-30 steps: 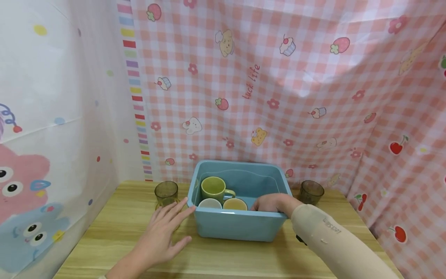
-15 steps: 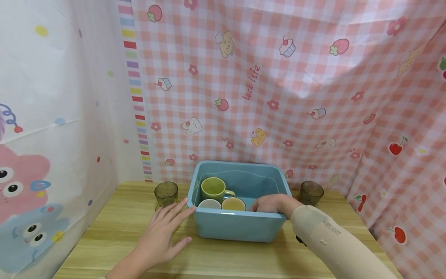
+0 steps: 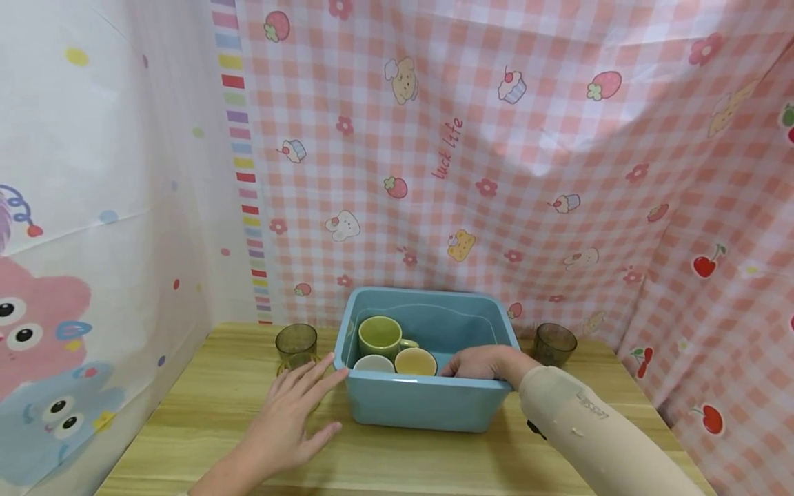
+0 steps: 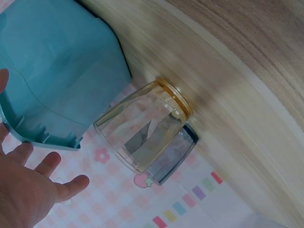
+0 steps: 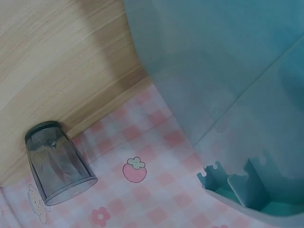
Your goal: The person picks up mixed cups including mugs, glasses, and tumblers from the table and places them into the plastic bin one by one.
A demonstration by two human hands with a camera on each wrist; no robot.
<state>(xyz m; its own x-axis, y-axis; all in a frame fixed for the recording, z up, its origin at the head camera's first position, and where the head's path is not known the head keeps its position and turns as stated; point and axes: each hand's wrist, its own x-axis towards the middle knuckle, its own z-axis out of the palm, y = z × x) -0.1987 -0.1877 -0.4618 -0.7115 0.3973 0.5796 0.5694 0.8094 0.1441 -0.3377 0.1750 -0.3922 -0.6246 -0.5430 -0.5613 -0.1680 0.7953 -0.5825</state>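
In the head view a blue plastic bin [image 3: 428, 406] stands on the table. Inside sit a green mug [image 3: 380, 344], a white cup [image 3: 374, 364] and a yellow cup [image 3: 415, 362]. My right hand [image 3: 477, 362] reaches over the front rim, close beside the yellow cup; its fingertips are hidden behind the bin wall, so any grip cannot be seen. My left hand [image 3: 288, 413] has its fingers spread at the bin's front left corner, holding nothing. Behind it stands an amber-tinted glass [image 4: 142, 123], partly covered in the head view, next to a dark glass [image 3: 296, 342].
Another dark glass [image 3: 555, 343] stands right of the bin, behind my right sleeve [image 3: 583, 413]. The wooden table [image 3: 422, 461] ends against a pink checked cloth [image 3: 434, 207] at the back. A white patterned cloth [image 3: 124, 241] hangs on the left.
The yellow cup and my right hand have shifted slightly left inside the bin. My left hand has stayed in place.
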